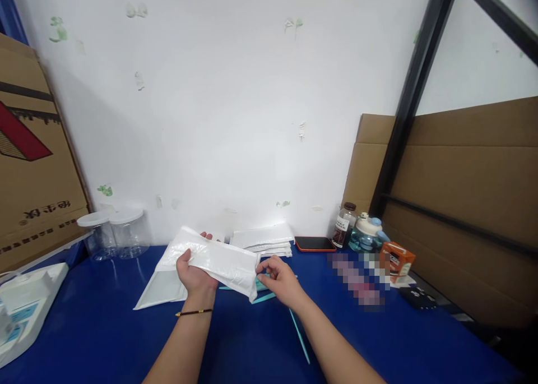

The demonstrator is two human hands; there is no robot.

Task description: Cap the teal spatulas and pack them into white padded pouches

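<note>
My left hand (195, 272) holds a white bubble mailer (227, 258) from below, its thumb on top and fingertips showing past the far edge. The mailer is raised over the table and tilted down to the right. My right hand (279, 280) pinches at the mailer's right end with thumb and forefinger. Below that end lie several thin teal sticks (300, 336), partly hidden by the mailer and my right hand. Another white mailer (162, 287) rests flat on the table, behind and left of my left hand.
Against the wall lies a stack of white mailers (263, 239), with a red-edged phone (315, 244) beside it. Two clear jars (130, 235) stand at the left. A brown bottle (343, 225), a blue jug (365, 235) and an orange box (396, 260) are at the right.
</note>
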